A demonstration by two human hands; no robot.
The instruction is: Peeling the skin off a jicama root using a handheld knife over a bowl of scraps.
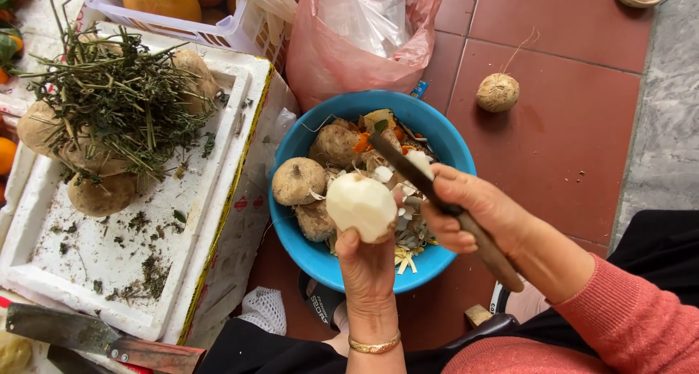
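Observation:
My left hand (369, 261) holds a round, mostly peeled white root (360, 204) over a blue basin (429, 123). My right hand (473, 214) grips a long dark-handled knife (408, 170), its blade pointing up and left just beside the root. Inside the basin lie unpeeled brown roots (298, 181) and a heap of peelings (408, 232). A gold bangle sits on my left wrist.
A white foam box lid (109, 257) at left carries several brown roots under a pile of green stems (116, 97). A cleaver (87, 334) lies at lower left. Behind are a white basket (211, 28), a pink plastic bag (364, 32), and one loose root (498, 92) on red floor tiles.

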